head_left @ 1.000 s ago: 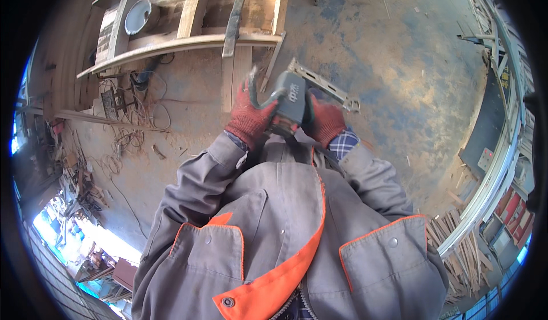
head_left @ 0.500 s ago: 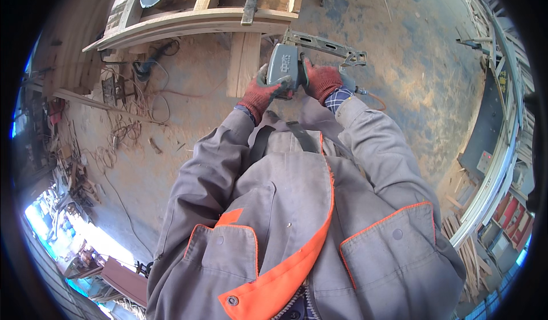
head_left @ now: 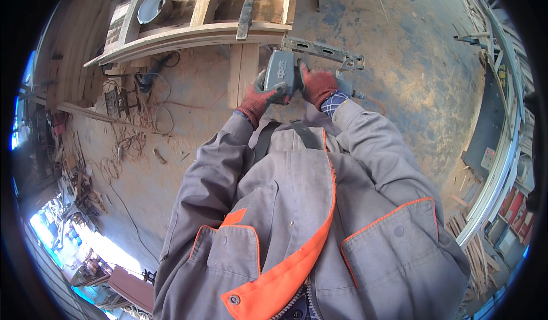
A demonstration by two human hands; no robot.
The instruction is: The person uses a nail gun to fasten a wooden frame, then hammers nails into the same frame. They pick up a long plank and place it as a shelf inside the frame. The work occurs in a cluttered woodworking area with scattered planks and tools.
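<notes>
A grey nail gun [head_left: 281, 70] is held between my two gloved hands, just off the near right corner of a wooden frame [head_left: 191, 35]. My left hand [head_left: 258, 99], in a red and grey glove, is closed around the left side of its body. On the other side, my right hand [head_left: 318, 85] in a red glove grips it, the fingers partly hidden. Its long metal magazine [head_left: 325, 50] points right. The gun's nose is close to the frame's end; whether they touch, I cannot tell.
A hammer [head_left: 246, 14] lies across the frame's near rail, beside a white-topped round can [head_left: 152, 7]. Under the frame a pale board [head_left: 243, 74] reaches toward me. On the left floor are a blue power tool [head_left: 146, 82] and tangled cords [head_left: 130, 143]. An air hose [head_left: 375, 104] trails right.
The view has tilted, so the frame sits lower and the hammer's head shows. Both hands keep their hold on the nail gun, its nose slightly nearer the frame's corner.
</notes>
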